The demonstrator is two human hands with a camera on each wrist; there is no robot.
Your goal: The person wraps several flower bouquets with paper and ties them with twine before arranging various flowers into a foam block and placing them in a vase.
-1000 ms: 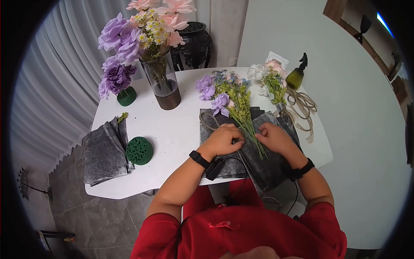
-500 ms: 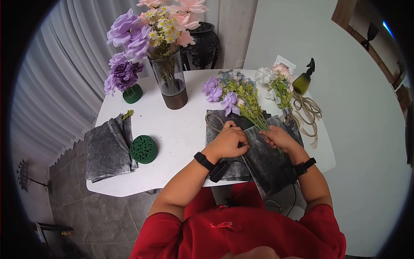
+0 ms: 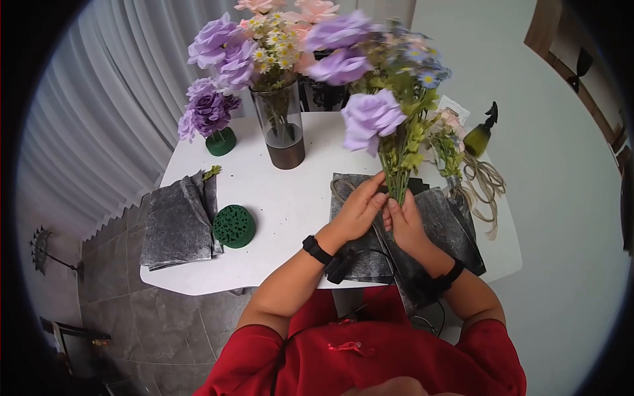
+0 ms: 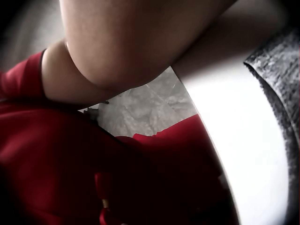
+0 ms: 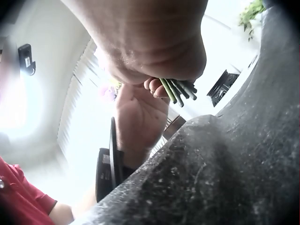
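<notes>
A bouquet of purple roses, small blue flowers and green leafy sprigs stands raised above the table, slightly blurred. My right hand grips its stems low down, thumb in front. In the right wrist view the cut stem ends stick out below that hand. My left hand is at the left side of the stems, index finger straight and pointing up along them; its other fingertips are hidden. Below both hands lie dark grey wrapping sheets. The left wrist view shows mostly forearm and red clothing.
A tall glass vase of flowers stands at the back, beside purple flowers in green foam. Further left are a round green foam block and folded grey sheets. A smaller bunch, cord and spray bottle stand right.
The bouquet lay on the grey sheets; my right hand took its stems and lifted it upright. My left hand left the sheets and moved up beside the stems. The head view shifted.
</notes>
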